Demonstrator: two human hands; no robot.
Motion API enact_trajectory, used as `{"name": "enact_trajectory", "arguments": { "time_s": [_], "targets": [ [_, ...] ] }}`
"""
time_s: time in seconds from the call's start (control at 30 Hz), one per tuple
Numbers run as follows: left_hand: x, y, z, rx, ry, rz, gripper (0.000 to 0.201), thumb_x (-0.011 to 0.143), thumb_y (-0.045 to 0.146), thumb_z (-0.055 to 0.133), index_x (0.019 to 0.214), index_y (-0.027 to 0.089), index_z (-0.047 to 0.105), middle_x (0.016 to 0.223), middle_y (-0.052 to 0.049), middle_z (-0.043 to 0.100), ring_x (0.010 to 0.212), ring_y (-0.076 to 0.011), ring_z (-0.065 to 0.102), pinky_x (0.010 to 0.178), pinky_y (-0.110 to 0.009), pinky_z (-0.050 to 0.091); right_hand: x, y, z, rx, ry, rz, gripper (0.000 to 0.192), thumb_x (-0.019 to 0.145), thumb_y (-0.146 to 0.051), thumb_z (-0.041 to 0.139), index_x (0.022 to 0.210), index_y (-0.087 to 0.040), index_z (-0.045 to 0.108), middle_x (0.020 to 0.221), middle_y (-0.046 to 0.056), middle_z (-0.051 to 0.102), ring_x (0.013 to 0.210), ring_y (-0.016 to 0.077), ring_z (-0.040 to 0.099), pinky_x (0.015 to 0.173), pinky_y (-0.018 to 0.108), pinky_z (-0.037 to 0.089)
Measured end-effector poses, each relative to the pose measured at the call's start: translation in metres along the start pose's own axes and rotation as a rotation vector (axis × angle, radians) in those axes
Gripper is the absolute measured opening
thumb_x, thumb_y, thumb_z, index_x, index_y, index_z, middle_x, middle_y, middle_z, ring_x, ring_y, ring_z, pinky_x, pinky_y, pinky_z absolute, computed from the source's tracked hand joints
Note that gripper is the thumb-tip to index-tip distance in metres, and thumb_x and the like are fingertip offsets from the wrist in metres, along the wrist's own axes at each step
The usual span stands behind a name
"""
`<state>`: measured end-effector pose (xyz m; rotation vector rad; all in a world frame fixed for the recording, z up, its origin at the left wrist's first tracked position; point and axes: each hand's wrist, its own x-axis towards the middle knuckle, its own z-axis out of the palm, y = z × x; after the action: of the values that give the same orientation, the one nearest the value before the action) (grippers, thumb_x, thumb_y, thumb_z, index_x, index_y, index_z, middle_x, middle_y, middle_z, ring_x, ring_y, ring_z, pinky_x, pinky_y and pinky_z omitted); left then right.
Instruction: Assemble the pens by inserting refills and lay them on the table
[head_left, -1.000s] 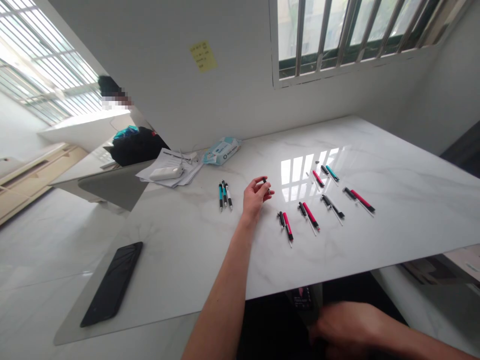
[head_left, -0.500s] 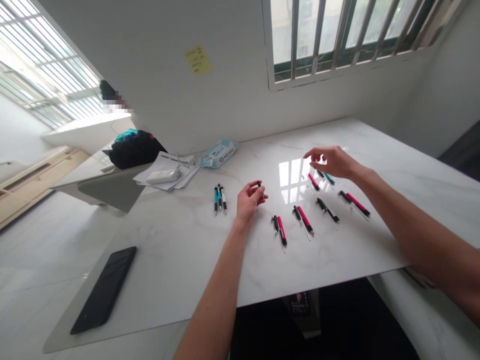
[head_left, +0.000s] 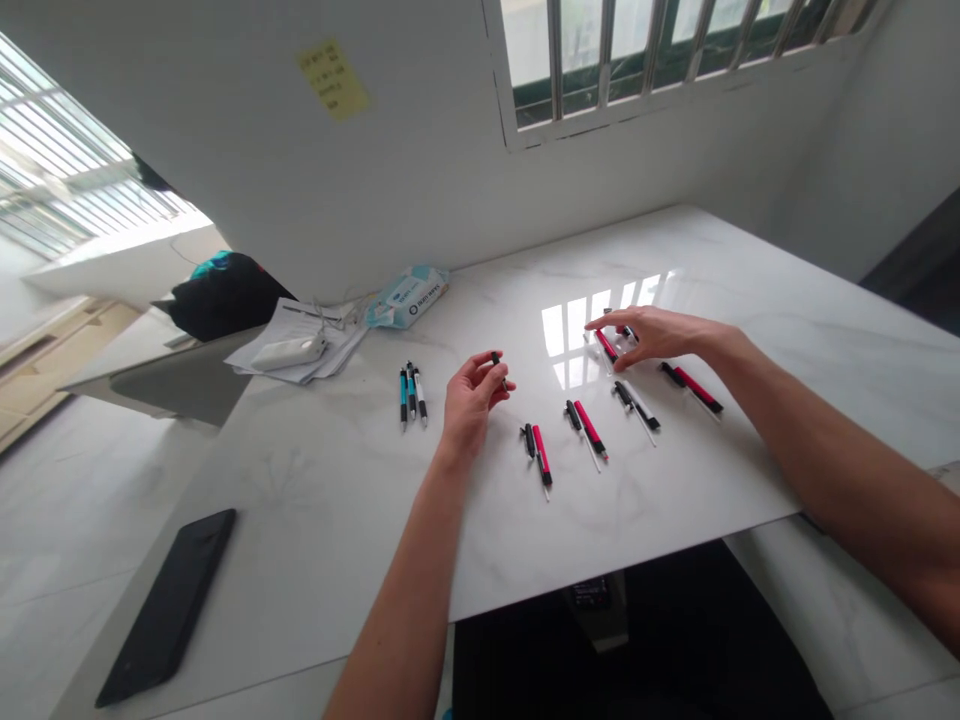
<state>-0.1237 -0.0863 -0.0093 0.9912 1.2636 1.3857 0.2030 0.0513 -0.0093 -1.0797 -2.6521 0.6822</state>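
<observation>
My left hand (head_left: 472, 397) pinches a small black pen part (head_left: 498, 366) upright between thumb and fingers, just above the tabletop. My right hand (head_left: 652, 333) hovers at the far row of pen parts, thumb and fingers apart around a red pen barrel (head_left: 606, 346); whether it touches the barrel I cannot tell. Nearer me lie taken-apart pens in groups: a red barrel (head_left: 541, 455) beside a black piece (head_left: 528, 440), another red barrel (head_left: 589, 427), a white-and-black barrel (head_left: 640, 408) and a red barrel (head_left: 699, 388), with thin white refills alongside.
Three whole pens (head_left: 412, 392) lie left of my left hand. Behind them are a wet-wipe pack (head_left: 409, 297), papers (head_left: 262, 335) and a white device (head_left: 291, 353). A black phone (head_left: 169, 605) lies at the left, and a black bag (head_left: 229, 297) sits further back.
My right hand has come down and closer to the far red barrel, its fingers spreading around it. My left hand keeps its black part. The whole view has shifted slightly.
</observation>
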Motion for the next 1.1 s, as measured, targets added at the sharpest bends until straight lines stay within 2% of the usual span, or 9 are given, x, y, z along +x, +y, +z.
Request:
{"name": "enact_trajectory", "arguments": {
  "time_s": [0.1,0.17,0.3,0.37,0.5,0.6,0.7,0.9,1.1],
  "targets": [
    [0.000,0.002,-0.001,-0.004,-0.009,0.004,0.047,0.071,0.041,0.088,0.110,0.021,0.071,0.086,0.001,0.067,0.071,-0.0106,0.068,0.066,-0.021,0.052,0.000,0.001,0.001,-0.002,0.020,0.005,0.077,0.076,-0.061,0.081,0.146,-0.035,0.062,0.136,0.010,0.069,0.113,0.0345,0.068,0.092,0.050,0.057],
    [0.000,0.001,-0.001,-0.010,-0.009,0.002,0.047,0.072,0.041,0.088,0.110,0.021,0.071,0.086,0.001,0.067,0.071,-0.0103,0.068,0.066,-0.020,0.052,0.000,-0.006,0.000,0.010,0.104,-0.013,0.076,0.077,-0.061,0.081,0.145,-0.032,0.063,0.134,0.011,0.069,0.109,0.0329,0.068,0.091,0.050,0.058],
    [-0.001,0.001,0.002,-0.009,-0.032,0.001,0.047,0.072,0.043,0.089,0.110,0.020,0.071,0.087,0.000,0.068,0.071,-0.0105,0.069,0.065,-0.020,0.052,0.004,-0.039,0.005,0.066,0.350,-0.146,0.078,0.082,-0.056,0.081,0.150,-0.027,0.057,0.143,0.014,0.061,0.107,0.0300,0.067,0.092,0.051,0.058],
    [-0.004,0.002,0.006,-0.002,-0.058,0.003,0.049,0.071,0.044,0.089,0.110,0.020,0.071,0.088,-0.001,0.069,0.071,-0.0112,0.069,0.066,-0.021,0.053,0.006,-0.064,0.013,0.086,0.412,-0.246,0.076,0.084,-0.051,0.080,0.152,-0.027,0.054,0.146,0.014,0.058,0.108,0.0291,0.067,0.093,0.051,0.059],
    [-0.008,0.003,0.014,0.002,-0.118,-0.005,0.050,0.072,0.047,0.090,0.110,0.020,0.072,0.090,-0.002,0.072,0.071,-0.0122,0.070,0.068,-0.024,0.055,0.005,-0.114,0.033,0.103,0.409,-0.450,0.076,0.088,-0.037,0.079,0.156,-0.033,0.046,0.149,0.010,0.054,0.125,0.0309,0.060,0.103,0.052,0.057],
    [-0.009,-0.001,0.016,-0.028,-0.165,-0.015,0.052,0.071,0.050,0.091,0.110,0.020,0.072,0.092,-0.005,0.075,0.073,-0.0135,0.069,0.071,-0.026,0.057,0.004,-0.136,0.046,0.122,0.349,-0.547,0.079,0.090,-0.031,0.076,0.159,-0.037,0.039,0.148,0.009,0.054,0.130,0.0308,0.057,0.104,0.052,0.057],
    [-0.007,-0.003,0.015,-0.083,-0.178,-0.030,0.051,0.072,0.050,0.091,0.108,0.019,0.073,0.093,-0.006,0.075,0.076,-0.0139,0.069,0.074,-0.027,0.058,0.004,-0.141,0.051,0.129,0.326,-0.557,0.080,0.092,-0.031,0.074,0.161,-0.039,0.035,0.150,0.009,0.053,0.129,0.0300,0.059,0.104,0.051,0.058],
    [-0.006,-0.001,0.014,-0.113,-0.152,-0.081,0.049,0.073,0.044,0.091,0.113,0.021,0.075,0.085,-0.003,0.074,0.070,-0.0107,0.067,0.069,-0.023,0.055,0.006,-0.131,0.049,0.135,0.370,-0.522,0.079,0.089,-0.030,0.077,0.158,-0.037,0.040,0.147,0.010,0.054,0.131,0.0310,0.057,0.106,0.052,0.056],
    [-0.007,-0.002,0.013,-0.068,-0.202,-0.092,0.048,0.074,0.046,0.090,0.112,0.019,0.077,0.102,-0.008,0.078,0.078,-0.0135,0.070,0.073,-0.025,0.055,0.008,-0.129,0.053,0.133,0.356,-0.553,0.079,0.089,-0.029,0.077,0.158,-0.035,0.039,0.148,0.010,0.056,0.130,0.0298,0.058,0.104,0.050,0.057]
  ]
}}
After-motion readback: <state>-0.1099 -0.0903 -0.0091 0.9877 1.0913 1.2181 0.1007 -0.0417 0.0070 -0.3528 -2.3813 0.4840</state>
